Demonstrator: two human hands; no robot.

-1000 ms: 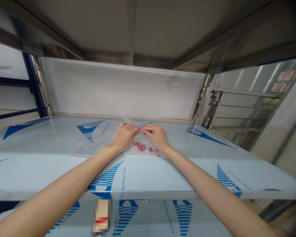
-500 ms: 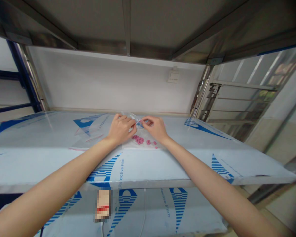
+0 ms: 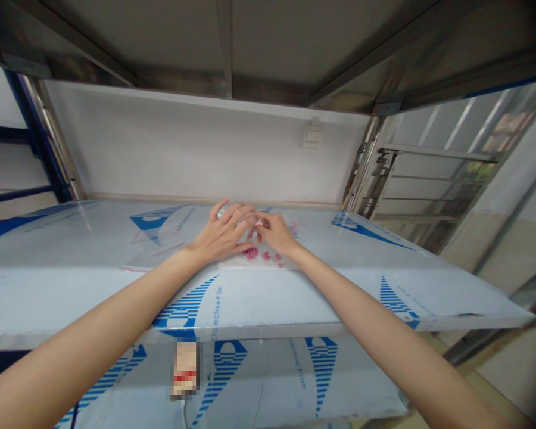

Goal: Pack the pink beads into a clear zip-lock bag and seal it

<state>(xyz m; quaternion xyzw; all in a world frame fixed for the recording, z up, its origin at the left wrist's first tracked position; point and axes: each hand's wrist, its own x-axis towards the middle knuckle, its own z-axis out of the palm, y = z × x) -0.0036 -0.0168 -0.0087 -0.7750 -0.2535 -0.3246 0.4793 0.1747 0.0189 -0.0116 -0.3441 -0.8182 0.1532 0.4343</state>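
Note:
My left hand [image 3: 227, 233] is open, its fingers spread apart over the left side of a clear plastic bag [image 3: 232, 263]. Close against it, my right hand [image 3: 274, 231] is closed, thumb and fingers pinched on a crumpled part of the bag. Several small pink beads [image 3: 251, 254] form a cluster just below the hands, with a few loose ones to the right. Whether the beads lie inside the bag or under it, I cannot tell. More pink shows behind my right hand. My fingers hide much of the bag's top.
Flat clear bags [image 3: 149, 257] with a red edge lie left of my hands. Film printed in blue covers the shelf [image 3: 272, 298]. A metal shelf [image 3: 272, 53] hangs low overhead. Below the front edge, a pixelated object [image 3: 186, 369] with a cable sits on a lower surface.
My left hand has gone from a closed grip at the bag's top to spread fingers, moving right toward my right hand. The right hand keeps pinching, shifted slightly left.

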